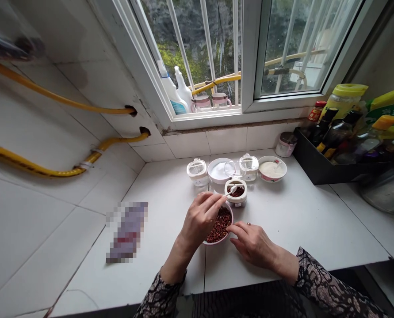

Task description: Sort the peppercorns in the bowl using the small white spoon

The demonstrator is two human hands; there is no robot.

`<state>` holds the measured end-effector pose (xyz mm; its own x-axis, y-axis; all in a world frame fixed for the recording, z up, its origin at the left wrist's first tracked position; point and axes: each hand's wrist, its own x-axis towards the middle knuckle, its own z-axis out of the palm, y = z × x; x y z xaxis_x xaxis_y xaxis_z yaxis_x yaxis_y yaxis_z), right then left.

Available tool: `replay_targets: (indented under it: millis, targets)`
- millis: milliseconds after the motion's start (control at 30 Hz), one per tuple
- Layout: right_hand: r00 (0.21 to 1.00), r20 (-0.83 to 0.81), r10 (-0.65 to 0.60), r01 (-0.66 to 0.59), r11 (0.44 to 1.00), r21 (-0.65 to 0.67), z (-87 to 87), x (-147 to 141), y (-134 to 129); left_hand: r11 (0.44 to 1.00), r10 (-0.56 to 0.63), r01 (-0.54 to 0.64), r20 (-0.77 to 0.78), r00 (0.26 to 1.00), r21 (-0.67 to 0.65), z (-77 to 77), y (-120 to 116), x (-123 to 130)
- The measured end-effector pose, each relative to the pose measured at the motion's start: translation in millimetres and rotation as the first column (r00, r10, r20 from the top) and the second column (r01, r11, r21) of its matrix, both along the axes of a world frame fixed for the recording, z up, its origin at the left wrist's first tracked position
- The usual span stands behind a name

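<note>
My left hand [201, 216] pinches a small white spoon [231, 190], its tip over the open mouth of a clear jar with a cream rim [244, 197]. Dark red Sichuan peppercorns [237, 192] lie in that jar. Below my left hand is a bowl [217, 242] full of the same peppercorns [220, 226], partly hidden by the hand. The fingers of my right hand [254, 245] close on the bowl's right rim. Behind the jar stand a bowl of white grains [219, 169], two more clear jars [197, 172] [249, 167] and a bowl of off-white powder [271, 169].
A black box [316, 170] of bottles stands at the right, with a small lidded jar [286, 144] beside it. On the left lies a blurred purple packet [128, 234]. Yellow pipes [60, 172] run along the tiled wall. Spray bottles [182, 90] stand beyond the window.
</note>
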<state>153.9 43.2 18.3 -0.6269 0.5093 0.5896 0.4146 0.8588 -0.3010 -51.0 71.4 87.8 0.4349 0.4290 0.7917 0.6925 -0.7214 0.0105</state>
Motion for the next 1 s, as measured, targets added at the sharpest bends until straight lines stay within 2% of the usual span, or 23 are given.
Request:
replay_targets:
  millis: [167,267,367,667,867,1000]
  targets:
    - [1.0,-0.007,0.006,-0.006,1.0,0.002,0.3,0.6,0.3,0.989,0.073,-0.04,0.229,0.971,-0.144,4.3,-16.1,-29.3]
    - [1.0,-0.01,0.014,-0.014,1.0,0.006,1.1,0.6,0.3,0.956,0.081,-0.018,0.207,0.975,-0.291,3.6,-27.9,-52.5]
    - [1.0,-0.015,0.008,-0.008,1.0,0.005,1.2,0.6,0.1,0.922,0.067,0.008,0.181,0.981,-0.386,-3.5,-35.0,-64.5]
    - [1.0,-0.018,0.003,-0.003,1.0,0.015,0.4,0.3,0.0,0.895,0.034,0.096,0.282,0.959,-0.435,-32.5,-33.3,-46.2]
    - [1.0,-0.02,0.015,-0.015,1.0,-0.003,-0.6,0.4,0.7,0.857,0.134,0.078,0.365,0.921,-0.51,-38.4,-39.2,-50.0]
    - [0.999,-0.027,0.017,-0.018,1.0,-0.007,-1.4,0.5,0.6,0.858,0.109,0.09,0.35,0.93,-0.506,-39.6,-39.5,-48.6]
